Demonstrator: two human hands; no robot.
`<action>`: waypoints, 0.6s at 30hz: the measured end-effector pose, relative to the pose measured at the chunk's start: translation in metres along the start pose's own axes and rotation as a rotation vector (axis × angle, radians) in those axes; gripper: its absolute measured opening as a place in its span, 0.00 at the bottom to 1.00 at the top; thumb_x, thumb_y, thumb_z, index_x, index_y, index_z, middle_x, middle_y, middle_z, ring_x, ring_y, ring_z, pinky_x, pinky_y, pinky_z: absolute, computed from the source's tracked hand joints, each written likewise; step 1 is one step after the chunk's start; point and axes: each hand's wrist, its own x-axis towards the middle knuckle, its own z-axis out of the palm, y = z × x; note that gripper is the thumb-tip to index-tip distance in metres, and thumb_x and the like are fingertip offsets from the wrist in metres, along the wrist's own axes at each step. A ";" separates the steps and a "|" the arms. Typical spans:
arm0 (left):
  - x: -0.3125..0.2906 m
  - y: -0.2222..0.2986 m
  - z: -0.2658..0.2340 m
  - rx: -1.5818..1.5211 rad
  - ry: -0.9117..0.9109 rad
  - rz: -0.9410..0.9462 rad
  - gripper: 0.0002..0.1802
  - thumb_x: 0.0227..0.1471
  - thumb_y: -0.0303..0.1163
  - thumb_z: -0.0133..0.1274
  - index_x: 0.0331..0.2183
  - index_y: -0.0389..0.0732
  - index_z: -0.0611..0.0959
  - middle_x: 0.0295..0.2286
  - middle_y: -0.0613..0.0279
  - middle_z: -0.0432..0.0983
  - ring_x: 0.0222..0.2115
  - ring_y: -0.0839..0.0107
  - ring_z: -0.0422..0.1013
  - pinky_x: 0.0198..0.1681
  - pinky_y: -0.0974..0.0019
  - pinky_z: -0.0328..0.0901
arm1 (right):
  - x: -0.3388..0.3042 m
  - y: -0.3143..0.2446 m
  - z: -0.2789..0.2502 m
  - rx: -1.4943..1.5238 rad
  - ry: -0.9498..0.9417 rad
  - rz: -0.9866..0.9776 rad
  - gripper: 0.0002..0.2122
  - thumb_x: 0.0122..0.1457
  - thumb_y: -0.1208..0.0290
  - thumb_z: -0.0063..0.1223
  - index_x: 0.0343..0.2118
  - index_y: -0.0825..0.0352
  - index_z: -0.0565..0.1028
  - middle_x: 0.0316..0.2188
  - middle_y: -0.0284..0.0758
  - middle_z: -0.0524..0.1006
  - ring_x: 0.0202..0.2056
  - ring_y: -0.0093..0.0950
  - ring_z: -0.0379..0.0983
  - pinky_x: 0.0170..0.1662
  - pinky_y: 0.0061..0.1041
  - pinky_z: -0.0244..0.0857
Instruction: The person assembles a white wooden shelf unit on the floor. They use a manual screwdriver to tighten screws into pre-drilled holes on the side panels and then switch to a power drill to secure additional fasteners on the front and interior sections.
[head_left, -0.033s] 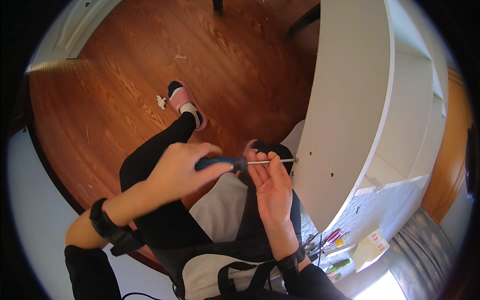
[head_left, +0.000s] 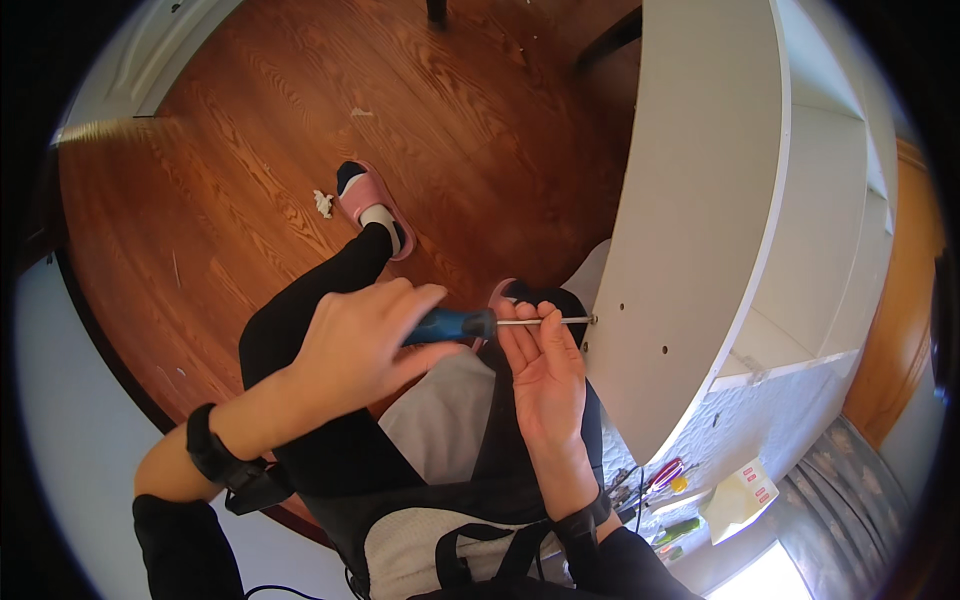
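My left hand is wrapped loosely around the blue and black handle of a screwdriver, thumb below and fingers above. With its palm turned up, my right hand steadies the thin metal shaft between thumb and fingers. The shaft runs level to the right, and its tip meets a small screw at the edge of a white panel. A few small holes dot the panel near that screw. The screw's head is too small to make out clearly.
Open white shelf compartments lie behind the panel. A white box and several tools are at lower right. Crumpled paper lies on the wooden floor beside my pink slipper.
My left hand has shifted and turned slightly about the handle, so more of the blue shows. My right hand and the shaft stay in place.
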 end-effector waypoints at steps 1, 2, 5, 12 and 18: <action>-0.006 -0.001 0.005 0.106 0.019 0.067 0.22 0.49 0.47 0.59 0.31 0.34 0.82 0.12 0.62 0.66 0.10 0.70 0.61 0.16 0.71 0.57 | 0.001 0.000 -0.002 0.017 0.001 -0.009 0.13 0.67 0.65 0.39 0.45 0.69 0.68 0.44 0.42 0.75 0.53 0.37 0.68 0.56 0.33 0.63; -0.010 -0.002 0.008 0.210 0.038 0.135 0.22 0.49 0.47 0.59 0.30 0.34 0.82 0.12 0.62 0.66 0.11 0.70 0.62 0.17 0.71 0.58 | 0.001 0.000 -0.003 0.010 -0.019 0.001 0.13 0.67 0.65 0.39 0.46 0.69 0.68 0.44 0.42 0.74 0.53 0.36 0.68 0.56 0.33 0.63; -0.007 -0.004 0.008 0.157 -0.105 -0.042 0.24 0.49 0.49 0.58 0.29 0.34 0.83 0.11 0.65 0.64 0.11 0.72 0.61 0.17 0.71 0.57 | 0.000 -0.003 -0.006 -0.031 -0.028 0.022 0.13 0.67 0.65 0.39 0.46 0.69 0.68 0.44 0.41 0.74 0.53 0.36 0.68 0.56 0.33 0.63; 0.016 -0.008 -0.011 -0.671 -0.611 -0.945 0.27 0.53 0.55 0.51 0.31 0.37 0.83 0.11 0.68 0.63 0.09 0.79 0.56 0.12 0.75 0.50 | 0.000 -0.001 0.000 -0.093 0.057 0.021 0.13 0.67 0.66 0.39 0.46 0.70 0.68 0.42 0.39 0.74 0.53 0.35 0.68 0.57 0.33 0.63; -0.016 -0.009 0.008 0.399 0.080 0.299 0.22 0.42 0.47 0.62 0.34 0.40 0.78 0.16 0.61 0.63 0.13 0.67 0.66 0.16 0.66 0.60 | 0.000 -0.001 -0.005 -0.040 -0.004 0.015 0.13 0.67 0.66 0.40 0.46 0.70 0.68 0.42 0.39 0.75 0.54 0.36 0.68 0.57 0.34 0.62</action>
